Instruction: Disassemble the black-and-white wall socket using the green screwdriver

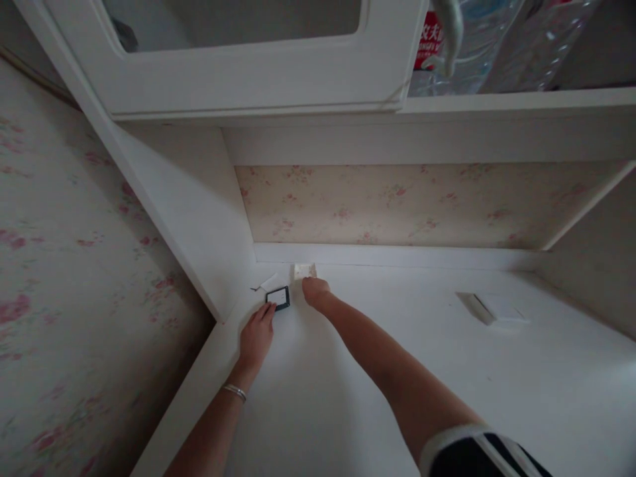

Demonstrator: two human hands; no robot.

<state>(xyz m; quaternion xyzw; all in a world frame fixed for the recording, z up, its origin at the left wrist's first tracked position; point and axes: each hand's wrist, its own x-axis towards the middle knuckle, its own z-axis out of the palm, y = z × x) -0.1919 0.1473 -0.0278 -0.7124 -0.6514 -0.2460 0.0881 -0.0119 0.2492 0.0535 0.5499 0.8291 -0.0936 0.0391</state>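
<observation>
My left hand reaches over the white surface, its fingertips closed on the near-left edge of a small flat rectangle with a dark frame and pale centre. Just right of it, my right hand is curled at the near edge of a small shallow white box. The box lies close to the back strip, and the right fingertips are hidden. Behind the dark-framed rectangle is a thin white piece with a short dark end.
A white shelf surface spreads below. To the right lies a white box-like object. A white side panel stands at left. Overhead are a glazed cabinet door and clear plastic bottles. Flowered wallpaper covers the back.
</observation>
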